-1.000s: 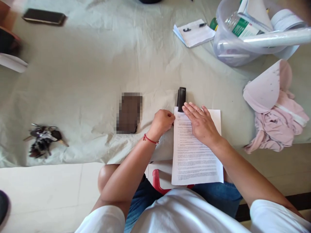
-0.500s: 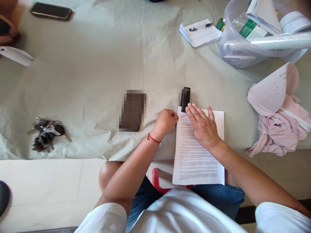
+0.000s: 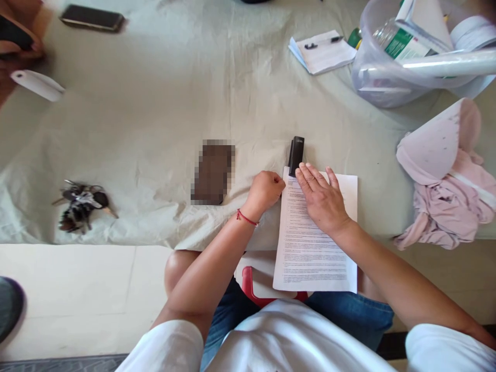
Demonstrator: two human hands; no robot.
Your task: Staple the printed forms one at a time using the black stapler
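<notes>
- Just past the right hand fingers: black stapler on the printed sheets' top-left corner.
- Right fingers flat, open; left hand fisted, pinching the sheets' edge.
- Risk: sheets overhang the tabletop; easing pressure could skew them.

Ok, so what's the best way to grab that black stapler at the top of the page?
Probably take the stapler across its long narrow sides, coming from above at its far end. It lies flat pointing away, and its near end sits over the paper corner, right by the right hand fingertips.
</notes>
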